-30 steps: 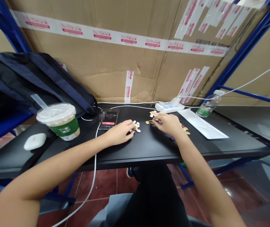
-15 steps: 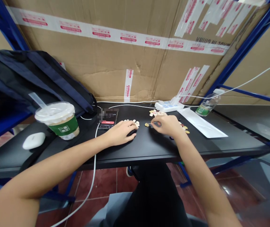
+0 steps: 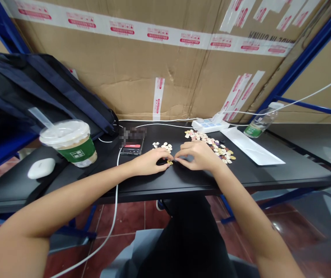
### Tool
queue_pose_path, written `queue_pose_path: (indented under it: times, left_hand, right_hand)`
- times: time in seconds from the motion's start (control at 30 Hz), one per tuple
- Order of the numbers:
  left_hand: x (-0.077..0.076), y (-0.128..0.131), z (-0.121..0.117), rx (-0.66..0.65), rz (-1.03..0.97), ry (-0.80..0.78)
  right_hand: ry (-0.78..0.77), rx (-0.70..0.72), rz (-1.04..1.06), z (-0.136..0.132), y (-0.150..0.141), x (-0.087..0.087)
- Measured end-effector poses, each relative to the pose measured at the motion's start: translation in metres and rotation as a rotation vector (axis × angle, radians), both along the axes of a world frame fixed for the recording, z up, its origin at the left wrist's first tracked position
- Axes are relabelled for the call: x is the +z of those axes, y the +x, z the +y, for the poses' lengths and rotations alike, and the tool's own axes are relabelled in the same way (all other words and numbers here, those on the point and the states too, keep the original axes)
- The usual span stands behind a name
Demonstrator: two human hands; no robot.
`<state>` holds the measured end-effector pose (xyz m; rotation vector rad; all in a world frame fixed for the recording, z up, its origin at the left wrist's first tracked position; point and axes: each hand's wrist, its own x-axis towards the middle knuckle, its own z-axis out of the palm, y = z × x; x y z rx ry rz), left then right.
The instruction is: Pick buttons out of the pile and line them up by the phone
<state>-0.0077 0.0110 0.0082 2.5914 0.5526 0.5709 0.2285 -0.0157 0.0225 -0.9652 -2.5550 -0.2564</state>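
Both my hands rest on the black table (image 3: 183, 179), fingertips meeting at the middle. My left hand (image 3: 150, 161) is curled, fingers pinched near a small yellowish button (image 3: 169, 162). My right hand (image 3: 198, 154) is also pinched, its fingertips touching the same spot. A small cluster of pale buttons (image 3: 162, 146) lies just behind my left hand. A larger pile of mixed coloured buttons (image 3: 212, 143) spreads behind and to the right of my right hand. What each pinch holds is too small to name.
A phone (image 3: 132, 146) on a white cable lies behind my left hand. A lidded drink cup (image 3: 69, 143) and white mouse (image 3: 41, 168) stand left, below a dark bag (image 3: 38, 92). A power strip (image 3: 210, 125), white paper (image 3: 251, 146) and bottle (image 3: 260, 122) sit right. Cardboard boxes (image 3: 154, 65) wall the back.
My right hand slid left from the big pile and met my left hand at the table's middle. The view tilted, uncovering more of the button pile.
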Motion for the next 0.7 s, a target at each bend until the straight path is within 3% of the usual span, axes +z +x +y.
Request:
queue_pose_path:
  times: [0.2,0.47,0.7]
  left_hand:
    - [0.0027,0.0020,0.0000,0.059,0.006,-0.078]
    - [0.0006,0.0003,0.0018,0.154,0.025,-0.055]
    - [0.0047,0.0000,-0.0014,0.029,0.007,-0.015]
  right_hand:
    - [-0.021,-0.008,0.008,-0.0020,-0.0002,0.0020]
    - [0.003,-0.035,0.036,-0.0006,0.0043,0.0016]
    - [-0.075,-0.083,0.064,-0.0079,0.0061,0.0050]
